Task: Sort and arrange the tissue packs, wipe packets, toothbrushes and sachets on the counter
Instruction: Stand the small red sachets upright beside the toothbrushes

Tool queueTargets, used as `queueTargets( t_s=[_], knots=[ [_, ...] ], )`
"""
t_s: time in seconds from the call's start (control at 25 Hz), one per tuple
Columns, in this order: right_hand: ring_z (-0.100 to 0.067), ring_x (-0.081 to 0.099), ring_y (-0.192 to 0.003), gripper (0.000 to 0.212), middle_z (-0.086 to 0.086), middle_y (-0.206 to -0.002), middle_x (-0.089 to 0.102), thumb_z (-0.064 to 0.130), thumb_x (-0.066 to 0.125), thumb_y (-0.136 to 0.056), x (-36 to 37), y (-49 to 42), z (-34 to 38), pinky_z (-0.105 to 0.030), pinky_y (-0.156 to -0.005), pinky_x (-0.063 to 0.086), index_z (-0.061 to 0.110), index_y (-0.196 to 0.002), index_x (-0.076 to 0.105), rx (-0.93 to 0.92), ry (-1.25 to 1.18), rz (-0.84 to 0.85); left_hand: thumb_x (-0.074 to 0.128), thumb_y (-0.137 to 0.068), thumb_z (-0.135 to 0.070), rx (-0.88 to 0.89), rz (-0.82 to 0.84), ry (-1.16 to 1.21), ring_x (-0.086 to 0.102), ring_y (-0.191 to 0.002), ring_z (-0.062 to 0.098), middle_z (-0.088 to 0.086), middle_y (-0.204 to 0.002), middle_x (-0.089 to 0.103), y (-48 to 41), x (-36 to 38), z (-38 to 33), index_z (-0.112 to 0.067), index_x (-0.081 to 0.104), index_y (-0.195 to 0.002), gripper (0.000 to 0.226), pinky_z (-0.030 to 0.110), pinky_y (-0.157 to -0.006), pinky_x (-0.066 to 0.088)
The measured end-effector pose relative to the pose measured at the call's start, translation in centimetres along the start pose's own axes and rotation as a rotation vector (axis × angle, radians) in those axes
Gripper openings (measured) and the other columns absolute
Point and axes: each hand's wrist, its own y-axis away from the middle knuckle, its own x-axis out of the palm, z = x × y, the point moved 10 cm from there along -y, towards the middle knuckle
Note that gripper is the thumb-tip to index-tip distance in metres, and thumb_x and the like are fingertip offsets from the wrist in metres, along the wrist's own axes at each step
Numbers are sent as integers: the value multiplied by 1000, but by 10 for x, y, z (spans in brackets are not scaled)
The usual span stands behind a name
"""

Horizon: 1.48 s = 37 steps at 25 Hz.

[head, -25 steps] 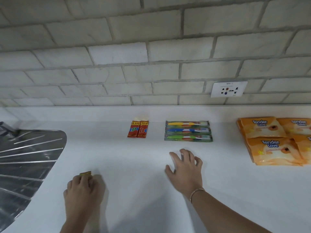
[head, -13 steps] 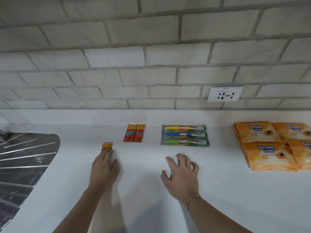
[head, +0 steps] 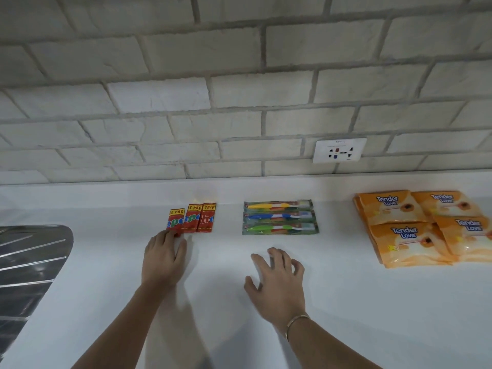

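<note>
While the left hand (head: 163, 258) lies flat with fingers straight, its tips touch the near end of the leftmost sachet (head: 175, 221). That sachet sits edge to edge with two more sachets (head: 200, 218) just to its right. Bare counter (head: 332, 302) opens around the right hand (head: 277, 283), which rests palm down, fingers spread, holding nothing. Beyond it lie three toothbrush packs (head: 279, 217) side by side, and well to its right the wipe packets (head: 415, 227). A steel drainboard (head: 29, 262) edges in left of the left hand. The sachets' yellow bands read "LE PAC" and "TRIP"; the orange packets read "Tender Love".
</note>
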Motion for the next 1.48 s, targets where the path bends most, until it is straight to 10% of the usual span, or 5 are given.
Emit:
queueTargets(
  t_s=[1.48],
  knots=[
    [-25, 36, -145, 53, 0, -148, 50, 62, 38, -88, 4, 0, 0, -56, -113, 28, 41, -135, 52, 10, -18, 33, 31, -96, -58, 49, 121, -66, 50, -135, 22, -2, -145, 56, -6, 13, -3, -27, 56, -138, 57, 46, -111, 38]
  ],
)
